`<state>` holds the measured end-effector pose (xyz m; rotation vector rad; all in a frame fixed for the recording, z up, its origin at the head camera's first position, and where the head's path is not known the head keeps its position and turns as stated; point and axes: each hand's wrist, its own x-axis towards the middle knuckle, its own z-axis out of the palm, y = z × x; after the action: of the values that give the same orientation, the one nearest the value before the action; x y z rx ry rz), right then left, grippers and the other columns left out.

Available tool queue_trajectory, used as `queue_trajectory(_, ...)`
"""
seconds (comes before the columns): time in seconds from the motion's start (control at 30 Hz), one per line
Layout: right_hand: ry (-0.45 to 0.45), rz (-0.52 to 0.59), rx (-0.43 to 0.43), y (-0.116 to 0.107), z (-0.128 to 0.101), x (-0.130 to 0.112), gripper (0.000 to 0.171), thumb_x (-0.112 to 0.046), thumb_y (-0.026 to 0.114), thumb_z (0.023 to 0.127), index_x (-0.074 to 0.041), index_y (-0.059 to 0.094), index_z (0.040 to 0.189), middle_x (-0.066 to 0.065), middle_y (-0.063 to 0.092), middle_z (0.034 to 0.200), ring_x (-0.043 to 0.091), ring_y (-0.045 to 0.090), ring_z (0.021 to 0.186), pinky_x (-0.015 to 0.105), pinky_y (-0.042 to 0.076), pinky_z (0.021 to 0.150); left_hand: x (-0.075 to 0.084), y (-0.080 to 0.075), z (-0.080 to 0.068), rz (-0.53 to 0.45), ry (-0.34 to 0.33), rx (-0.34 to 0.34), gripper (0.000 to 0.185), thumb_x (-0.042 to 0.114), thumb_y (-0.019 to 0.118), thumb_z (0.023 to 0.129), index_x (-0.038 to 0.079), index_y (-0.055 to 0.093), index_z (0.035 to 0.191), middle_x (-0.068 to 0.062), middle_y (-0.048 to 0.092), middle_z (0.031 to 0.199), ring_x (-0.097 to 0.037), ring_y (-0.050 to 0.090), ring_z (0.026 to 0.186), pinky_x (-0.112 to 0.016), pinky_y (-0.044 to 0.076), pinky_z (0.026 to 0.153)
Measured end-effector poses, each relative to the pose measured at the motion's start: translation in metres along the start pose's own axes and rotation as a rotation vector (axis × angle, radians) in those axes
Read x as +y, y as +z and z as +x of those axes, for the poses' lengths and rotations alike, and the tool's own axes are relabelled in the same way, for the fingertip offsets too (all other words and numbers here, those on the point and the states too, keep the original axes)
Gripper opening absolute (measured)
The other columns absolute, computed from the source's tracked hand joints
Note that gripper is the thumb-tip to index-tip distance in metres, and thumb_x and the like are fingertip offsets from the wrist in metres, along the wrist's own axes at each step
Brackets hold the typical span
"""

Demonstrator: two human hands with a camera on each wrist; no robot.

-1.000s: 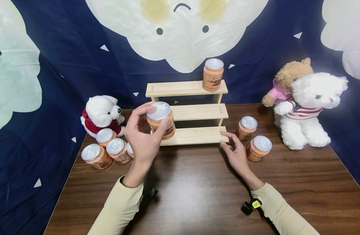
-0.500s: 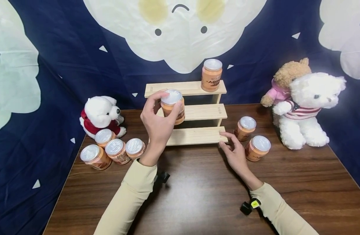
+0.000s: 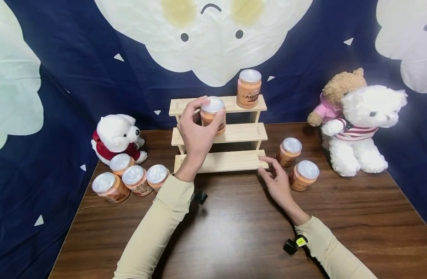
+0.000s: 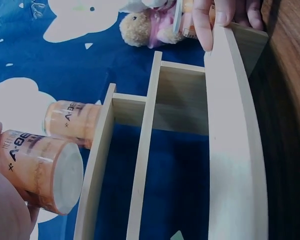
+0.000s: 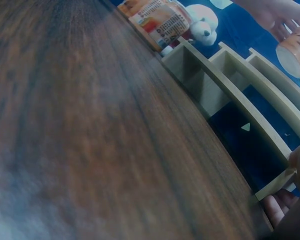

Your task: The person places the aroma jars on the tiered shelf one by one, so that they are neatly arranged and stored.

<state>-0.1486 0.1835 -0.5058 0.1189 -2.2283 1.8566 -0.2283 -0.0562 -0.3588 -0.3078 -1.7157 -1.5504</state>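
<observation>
Holding an orange can [image 3: 212, 117] in curled fingers, the left hand [image 3: 198, 135] hovers over the wooden rack [image 3: 227, 161]; the right hand [image 3: 279, 186] grips its four-o'clock corner. Seemingly a placing step; next likely calls for setting the can on the top tier [image 3: 231, 104], at nine o'clock from the standing can [image 3: 249, 90].

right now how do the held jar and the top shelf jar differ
The left hand grips the held jar; no hand touches the shelf jar. The held jar hangs in the air; the shelf jar stands on the top shelf. Both are orange with silvery lids.
</observation>
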Motion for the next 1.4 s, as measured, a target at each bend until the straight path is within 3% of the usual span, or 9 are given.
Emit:
queue_trajectory(0.37, -0.024, 0.009, -0.005, -0.001, 0.003, -0.001, 0.036, 0.003, 0.072, 0.105, 0.002, 0.069, 0.140, 0.022, 0.071, 0.138, 0.000, 0.068, 0.091, 0.012, 0.054, 0.081, -0.001, 0.018, 0.014, 0.012, -0.016, 0.014, 0.039, 0.020, 0.095, 0.086, 0.000, 0.076, 0.114, -0.008, 0.078, 0.125, -0.015, 0.073, 0.114, -0.034, 0.063, 0.096)
queue_trajectory(0.63, -0.019, 0.003, -0.008, -0.003, 0.004, 0.000, 0.036, 0.002, 0.071, 0.106, 0.002, 0.069, 0.141, 0.023, 0.071, 0.138, 0.000, 0.069, 0.094, 0.012, 0.055, 0.083, 0.003, 0.030, 0.030, 0.005, 0.009, 0.001, 0.039, 0.021, 0.095, 0.086, 0.001, 0.077, 0.114, -0.011, 0.078, 0.119, -0.017, 0.071, 0.111, -0.032, 0.061, 0.096)
queue_trajectory(0.97, 0.001, -0.013, -0.005, -0.003, 0.001, 0.001, 0.036, 0.002, 0.072, 0.105, 0.001, 0.069, 0.142, 0.022, 0.071, 0.138, 0.002, 0.068, 0.090, 0.013, 0.054, 0.080, -0.006, 0.038, 0.041, 0.032, -0.071, 0.006, 0.038, 0.022, 0.095, 0.087, 0.003, 0.077, 0.115, -0.010, 0.076, 0.117, -0.016, 0.072, 0.106, -0.029, 0.061, 0.092)
queue_trajectory(1.4, 0.022, -0.020, -0.005, 0.000, 0.000, 0.000, 0.036, 0.001, 0.072, 0.106, 0.000, 0.069, 0.141, 0.022, 0.072, 0.133, 0.005, 0.069, 0.085, 0.013, 0.053, 0.078, -0.018, 0.040, 0.045, 0.050, -0.109, -0.021, 0.042, 0.022, 0.095, 0.088, 0.003, 0.076, 0.121, -0.011, 0.074, 0.122, -0.018, 0.069, 0.109, -0.031, 0.060, 0.094)
